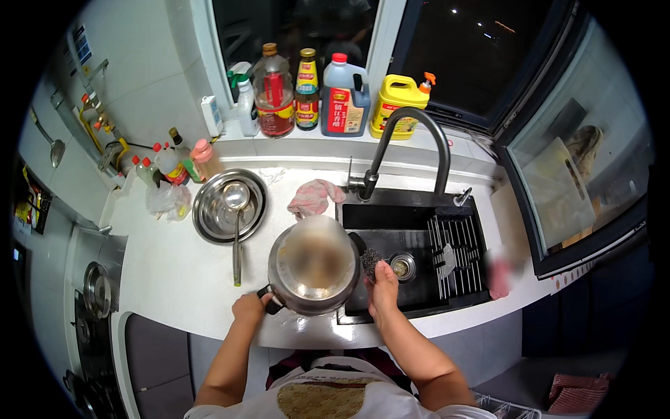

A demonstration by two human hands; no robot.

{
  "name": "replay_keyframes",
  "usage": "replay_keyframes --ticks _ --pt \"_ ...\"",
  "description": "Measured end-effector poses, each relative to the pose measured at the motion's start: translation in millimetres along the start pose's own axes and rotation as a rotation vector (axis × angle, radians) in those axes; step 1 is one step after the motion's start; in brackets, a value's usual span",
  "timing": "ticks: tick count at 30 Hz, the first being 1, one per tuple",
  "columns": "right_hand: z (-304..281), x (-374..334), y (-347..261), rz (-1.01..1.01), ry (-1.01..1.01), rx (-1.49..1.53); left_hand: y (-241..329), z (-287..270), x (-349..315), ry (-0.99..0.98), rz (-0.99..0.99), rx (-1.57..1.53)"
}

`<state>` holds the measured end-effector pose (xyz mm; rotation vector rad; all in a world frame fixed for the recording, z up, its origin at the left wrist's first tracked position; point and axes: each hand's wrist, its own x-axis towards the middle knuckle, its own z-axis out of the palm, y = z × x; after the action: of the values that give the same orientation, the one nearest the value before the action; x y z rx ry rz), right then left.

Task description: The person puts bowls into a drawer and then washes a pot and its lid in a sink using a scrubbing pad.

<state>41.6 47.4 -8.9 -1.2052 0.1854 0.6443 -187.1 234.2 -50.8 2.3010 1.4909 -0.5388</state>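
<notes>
A steel pot [313, 279] with black side handles is at the counter's front, beside the sink. Its round face toward me is partly blurred and shows brownish marks. My left hand [250, 308] is closed around the pot's near-left black handle [272, 298]. Pinched in my right hand [383, 288] is a dark steel wool scourer [370, 265], just right of the pot by its other handle [358, 243]. Whether the scourer touches the pot, I cannot tell. Below and right of that hand lies the black sink [363, 241], its drain [402, 267] holding yellowish bits.
A ladle [237, 230] rests across a steel basin [197, 222] on the left. A pink cloth [317, 197] lies behind the pot. Over the sink arches a dark faucet [412, 115]; a drying rack [457, 265] covers its right part. Bottles [307, 98] line the windowsill.
</notes>
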Motion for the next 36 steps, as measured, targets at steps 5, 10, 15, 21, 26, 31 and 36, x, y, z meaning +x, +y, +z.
replay_keyframes --ticks 5,10,15,21,26,31,36 --pt "-35.2 37.9 -38.7 0.159 -0.044 0.189 42.6 -84.0 -67.0 -0.262 0.566 0.169" --pt "-66.9 124.8 -126.8 0.170 -0.110 0.346 190.8 -198.2 -113.9 0.048 1.153 -0.484" --pt "-22.4 212.0 -255.0 -0.005 -0.367 0.251 369.1 -306.2 -44.9 0.790 1.346 -0.157" --pt "68.2 276.8 -328.4 0.088 -0.530 0.286 501.7 -359.5 54.8 0.578 0.931 0.469" --pt "97.7 298.6 -337.5 0.200 -0.485 0.462 534.2 -357.4 78.4 0.465 0.820 0.509" --pt "107.7 300.7 -330.1 0.266 -0.501 0.540 530.8 -364.2 91.1 0.340 0.800 0.392" --pt "110.0 302.5 -321.5 0.213 -0.562 0.550 531.1 -358.5 101.3 0.293 0.788 0.276"
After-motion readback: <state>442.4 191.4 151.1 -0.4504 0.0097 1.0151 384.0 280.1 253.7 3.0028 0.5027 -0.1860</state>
